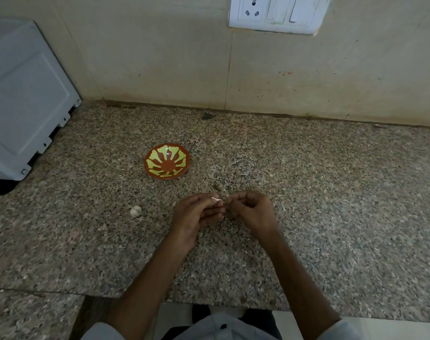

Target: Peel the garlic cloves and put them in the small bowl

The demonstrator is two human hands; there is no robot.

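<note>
A small red bowl [167,161] with a yellow-green petal pattern stands on the speckled granite counter; nothing shows inside it. A whitish garlic bulb [135,211] lies on the counter, below and left of the bowl. My left hand [196,214] and my right hand [252,209] meet just below and right of the bowl. Between their fingertips sits a small pale garlic clove [216,199], pinched by my left thumb and fingers. The curled fingers of my right hand touch its tip. Most of the clove is hidden by the fingers.
A grey-white appliance [25,99] stands at the left on the counter against the wall. A socket and switch plate [277,13] is on the tiled wall above. A dark chip [207,116] lies near the wall. The counter's front edge [209,304] runs close to my body.
</note>
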